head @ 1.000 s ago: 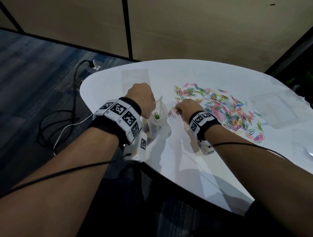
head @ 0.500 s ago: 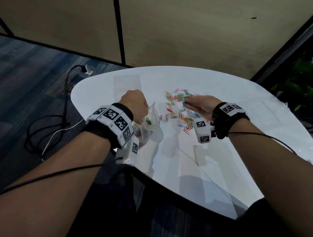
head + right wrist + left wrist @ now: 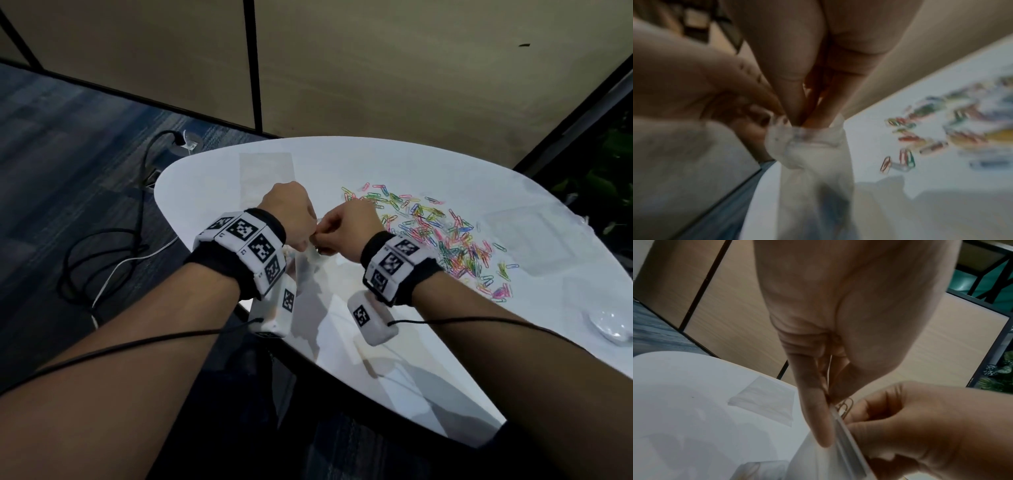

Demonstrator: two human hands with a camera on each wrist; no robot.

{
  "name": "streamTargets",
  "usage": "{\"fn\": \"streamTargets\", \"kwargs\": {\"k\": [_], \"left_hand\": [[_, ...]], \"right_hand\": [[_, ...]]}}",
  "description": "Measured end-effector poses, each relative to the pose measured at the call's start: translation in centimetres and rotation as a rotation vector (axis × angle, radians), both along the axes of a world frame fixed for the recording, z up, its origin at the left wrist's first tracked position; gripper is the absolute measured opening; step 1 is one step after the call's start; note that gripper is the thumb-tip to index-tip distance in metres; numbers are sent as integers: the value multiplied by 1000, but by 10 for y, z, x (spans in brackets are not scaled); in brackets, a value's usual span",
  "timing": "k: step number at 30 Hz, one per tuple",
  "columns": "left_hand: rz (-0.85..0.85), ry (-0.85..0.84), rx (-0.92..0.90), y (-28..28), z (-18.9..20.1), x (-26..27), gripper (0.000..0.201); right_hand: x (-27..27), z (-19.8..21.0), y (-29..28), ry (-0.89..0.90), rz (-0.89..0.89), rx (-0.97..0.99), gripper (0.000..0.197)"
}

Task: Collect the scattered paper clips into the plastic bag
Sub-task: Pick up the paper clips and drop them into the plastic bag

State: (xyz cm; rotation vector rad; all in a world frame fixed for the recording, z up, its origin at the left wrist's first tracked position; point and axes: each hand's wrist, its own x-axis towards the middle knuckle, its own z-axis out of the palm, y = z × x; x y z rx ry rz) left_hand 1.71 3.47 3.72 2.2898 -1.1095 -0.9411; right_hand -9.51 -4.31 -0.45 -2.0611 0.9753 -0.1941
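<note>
Your left hand [image 3: 291, 212] pinches the rim of the plastic bag [image 3: 310, 263] between thumb and fingers [image 3: 813, 410], holding it up at the near left edge of the white surface [image 3: 394, 342] so the bag hangs down from the grip. Your right hand [image 3: 349, 229] meets it at the bag's mouth, fingers [image 3: 818, 100] bunched together and pushed down into the opening; in the left wrist view a few paper clips [image 3: 844, 407] show at the lip of the bag, caught between those fingertips. The two hands touch each other at the bag. The right wrist view is blurred, but it shows the bag's rim gathered round your fingertips. The scattered paper clips [image 3: 442, 236], in many colours, lie spread over the surface to the right of your hands, the nearest ones just beside the right hand. Another clear bag [image 3: 265, 171] lies flat on the surface beyond your left hand, and a further one [image 3: 527, 240] lies beyond the clips on the right. Black and white cables [image 3: 102, 260] trail over the carpet to the left.
</note>
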Motion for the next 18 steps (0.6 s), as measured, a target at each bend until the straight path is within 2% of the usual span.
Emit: {"fn": "streamTargets", "kwargs": {"k": [2, 4, 5, 8, 10, 12, 16, 18], "left_hand": [[-5, 6, 1, 1, 0, 0, 30], [2, -6, -7, 2, 0, 2, 29], [7, -22, -10, 2, 0, 4, 28], [11, -86, 10, 2, 0, 10, 28], [4, -105, 24, 3, 0, 12, 30], [-3, -120, 28, 4, -1, 14, 30], [-3, -118, 31, 3, -3, 18, 32], [-13, -114, 38, 2, -3, 17, 34]], "right_hand": [[7, -1, 4, 127, 159, -250, 12], [11, 4, 5, 208, 278, -297, 20], [11, 8, 3, 198, 279, -258, 24], [6, 19, -19, 32, 62, -130, 34], [-1, 11, -42, 38, -34, -193, 39], [-10, -10, -57, 219, 105, -350, 39], [-28, -66, -48, 616, 593, -618, 50], [-34, -85, -42, 716, 682, -715, 56]]}}
